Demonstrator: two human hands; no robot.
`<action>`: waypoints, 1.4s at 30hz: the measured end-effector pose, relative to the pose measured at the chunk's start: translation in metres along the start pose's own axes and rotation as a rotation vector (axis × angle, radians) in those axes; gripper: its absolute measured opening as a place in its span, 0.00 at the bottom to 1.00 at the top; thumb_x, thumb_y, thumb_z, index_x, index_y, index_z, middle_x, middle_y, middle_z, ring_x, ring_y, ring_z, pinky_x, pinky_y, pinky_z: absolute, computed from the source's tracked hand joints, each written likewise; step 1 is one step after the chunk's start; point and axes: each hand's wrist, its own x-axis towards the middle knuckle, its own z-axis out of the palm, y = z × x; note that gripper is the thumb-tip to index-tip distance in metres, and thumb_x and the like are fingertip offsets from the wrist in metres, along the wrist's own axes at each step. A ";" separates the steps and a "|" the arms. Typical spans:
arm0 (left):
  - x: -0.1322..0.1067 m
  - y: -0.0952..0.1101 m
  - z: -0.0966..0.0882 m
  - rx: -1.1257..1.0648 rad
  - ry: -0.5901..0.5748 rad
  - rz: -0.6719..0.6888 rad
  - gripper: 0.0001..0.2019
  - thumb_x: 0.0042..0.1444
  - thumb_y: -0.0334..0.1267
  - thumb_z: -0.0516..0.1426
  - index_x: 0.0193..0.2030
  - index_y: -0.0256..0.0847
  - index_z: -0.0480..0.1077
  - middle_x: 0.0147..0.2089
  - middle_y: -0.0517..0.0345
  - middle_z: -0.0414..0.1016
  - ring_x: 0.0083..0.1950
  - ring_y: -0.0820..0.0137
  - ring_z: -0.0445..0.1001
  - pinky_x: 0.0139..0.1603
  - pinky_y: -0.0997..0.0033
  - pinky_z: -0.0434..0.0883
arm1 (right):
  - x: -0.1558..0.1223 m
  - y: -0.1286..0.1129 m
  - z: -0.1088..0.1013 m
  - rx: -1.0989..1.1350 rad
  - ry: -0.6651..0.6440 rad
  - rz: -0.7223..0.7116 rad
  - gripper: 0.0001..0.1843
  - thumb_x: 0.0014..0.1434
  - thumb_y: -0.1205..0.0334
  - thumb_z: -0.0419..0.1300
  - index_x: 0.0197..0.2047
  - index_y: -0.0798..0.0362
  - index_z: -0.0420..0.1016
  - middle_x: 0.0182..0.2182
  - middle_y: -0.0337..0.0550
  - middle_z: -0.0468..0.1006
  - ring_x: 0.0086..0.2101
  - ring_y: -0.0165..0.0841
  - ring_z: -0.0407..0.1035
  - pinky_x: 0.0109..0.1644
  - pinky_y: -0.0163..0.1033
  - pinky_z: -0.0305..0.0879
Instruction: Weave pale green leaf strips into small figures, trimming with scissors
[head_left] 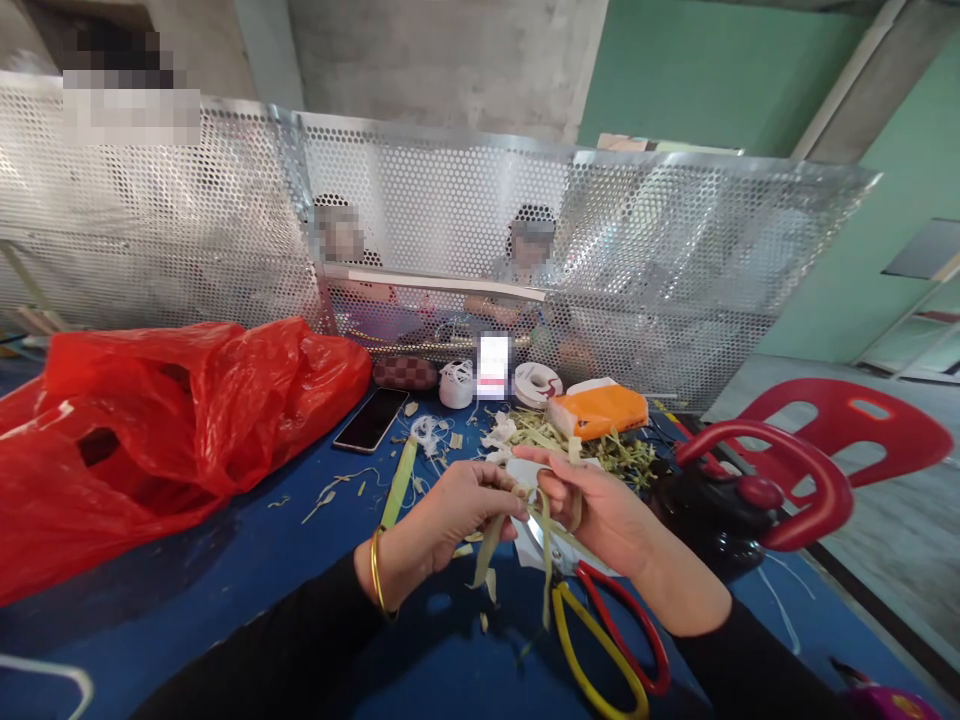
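Perforated metal panels (pixel 442 200) rise along the far edge of a blue surface (pixel 300 600), two people (pixel 525 270) behind them visible only in part through the holes, their heads blurred. Two black-sleeved forearms reach in from the near edge and converge, their upper ends out of the frame. The left hand (pixel 450 510), a gold bangle (pixel 377 570) at its wrist, turns its back upward and pinches pale green strips (pixel 546 550) between thumb and fingers. Facing it, the right hand (pixel 600 500) grips the same strips with curled fingers, its index finger extended toward the left.

The strips hang from the fingertips between the middle of the surface and its near edge; where one ends and the next begins is hard to make out. Beneath them, scissors (pixel 561 590) point their red and yellow handles toward the near edge, the blades partly covered. A red plastic bag (pixel 187 440) spills past the frame at the left, its contents unseen. Near the far edge, a lit screen (pixel 493 362) is blurred beyond reading. At the near right corner, a purple object (pixel 889 702) is too cropped to identify.
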 end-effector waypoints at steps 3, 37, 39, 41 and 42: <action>0.002 -0.003 -0.001 -0.031 -0.009 -0.016 0.06 0.37 0.29 0.62 0.25 0.35 0.72 0.22 0.59 0.73 0.20 0.75 0.70 0.23 0.77 0.64 | 0.002 0.001 0.001 -0.056 0.087 -0.032 0.18 0.51 0.57 0.66 0.44 0.55 0.78 0.24 0.36 0.70 0.21 0.24 0.59 0.26 0.31 0.56; 0.009 -0.006 -0.002 -0.152 0.001 -0.046 0.04 0.39 0.27 0.61 0.24 0.34 0.70 0.24 0.61 0.72 0.19 0.78 0.68 0.25 0.77 0.68 | 0.002 0.009 -0.002 -0.287 0.292 -0.483 0.19 0.58 0.45 0.60 0.33 0.54 0.76 0.15 0.28 0.53 0.16 0.22 0.46 0.20 0.31 0.46; 0.011 -0.009 -0.004 -0.236 -0.048 -0.127 0.03 0.40 0.28 0.61 0.26 0.34 0.71 0.25 0.60 0.73 0.20 0.78 0.68 0.28 0.75 0.71 | -0.005 0.006 0.001 -0.489 0.171 -0.507 0.21 0.62 0.44 0.53 0.34 0.54 0.75 0.16 0.28 0.50 0.17 0.23 0.44 0.20 0.32 0.42; 0.012 -0.013 -0.003 -0.262 -0.051 -0.181 0.03 0.40 0.28 0.60 0.26 0.34 0.71 0.25 0.60 0.73 0.21 0.78 0.69 0.28 0.75 0.71 | -0.009 0.004 0.004 -0.659 0.086 -0.481 0.17 0.62 0.49 0.54 0.35 0.53 0.74 0.17 0.29 0.50 0.18 0.24 0.44 0.21 0.33 0.41; 0.012 -0.014 -0.002 -0.255 -0.044 -0.189 0.03 0.40 0.28 0.60 0.26 0.34 0.71 0.25 0.61 0.72 0.21 0.78 0.69 0.28 0.76 0.71 | -0.010 0.004 0.005 -0.731 0.062 -0.446 0.13 0.60 0.52 0.56 0.36 0.53 0.74 0.16 0.29 0.50 0.17 0.24 0.44 0.21 0.33 0.41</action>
